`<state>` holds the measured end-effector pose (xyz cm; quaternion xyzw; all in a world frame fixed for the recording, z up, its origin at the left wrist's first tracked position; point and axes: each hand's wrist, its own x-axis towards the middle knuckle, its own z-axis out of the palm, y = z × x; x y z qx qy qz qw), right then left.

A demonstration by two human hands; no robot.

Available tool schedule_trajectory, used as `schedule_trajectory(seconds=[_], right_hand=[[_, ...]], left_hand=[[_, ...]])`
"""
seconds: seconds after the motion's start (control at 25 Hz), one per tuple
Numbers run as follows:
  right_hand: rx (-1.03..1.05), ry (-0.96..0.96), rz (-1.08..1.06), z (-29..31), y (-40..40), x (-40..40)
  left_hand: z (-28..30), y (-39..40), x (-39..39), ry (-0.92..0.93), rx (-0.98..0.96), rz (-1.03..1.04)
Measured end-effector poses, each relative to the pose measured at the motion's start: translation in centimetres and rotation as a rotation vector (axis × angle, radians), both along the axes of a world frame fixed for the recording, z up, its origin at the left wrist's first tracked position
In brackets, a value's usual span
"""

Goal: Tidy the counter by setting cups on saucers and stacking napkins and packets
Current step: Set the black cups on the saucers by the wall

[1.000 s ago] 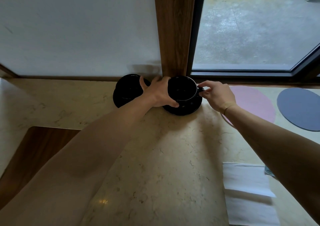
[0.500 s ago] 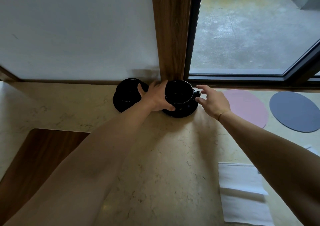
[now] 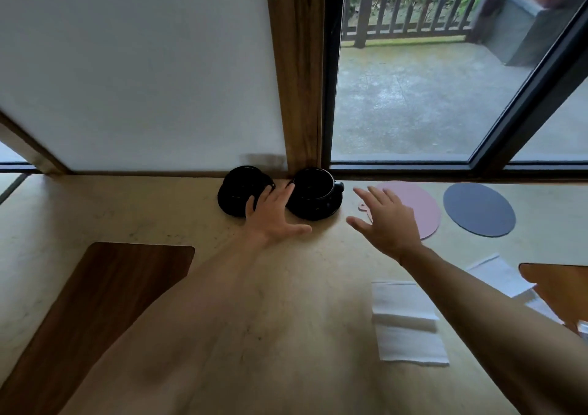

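Note:
A black cup [image 3: 314, 184] stands on a black saucer [image 3: 315, 211] at the back of the marble counter, handle to the right. A second black cup and saucer [image 3: 241, 190] sits just left of it. My left hand [image 3: 274, 210] hovers open between the two sets, fingers spread, holding nothing. My right hand [image 3: 386, 220] is open to the right of the cup, apart from it. White napkins [image 3: 407, 319] lie on the counter near right, under my right forearm, with more white paper [image 3: 499, 274] farther right.
A pink round mat [image 3: 413, 204] and a grey round mat [image 3: 479, 209] lie at the back right. A dark wooden board [image 3: 105, 290] is inset at the left and another [image 3: 560, 282] at the right edge. Wall, wooden post and window close off the back.
Both hands have let go of the right-hand cup and drawn back toward me, fingers now spread. The cup stays on its saucer.

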<state>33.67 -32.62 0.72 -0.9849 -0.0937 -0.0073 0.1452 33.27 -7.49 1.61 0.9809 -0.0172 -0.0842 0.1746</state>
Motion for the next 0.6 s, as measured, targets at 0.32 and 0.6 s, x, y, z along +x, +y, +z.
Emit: schedule_trajectory(seconds=[0.32,0.6], right_hand=[[-0.042,0.022,0.040,3.7,-3.1,-11.6],[0.008,-0.015,-0.012,5.5,-5.7,-23.7]], left_hand=[[3.7,-2.1,-13.7,-0.083,-0.090,0.026],[4.1,-4.0,-24.4,-0.126,-0.154,-0.038]])
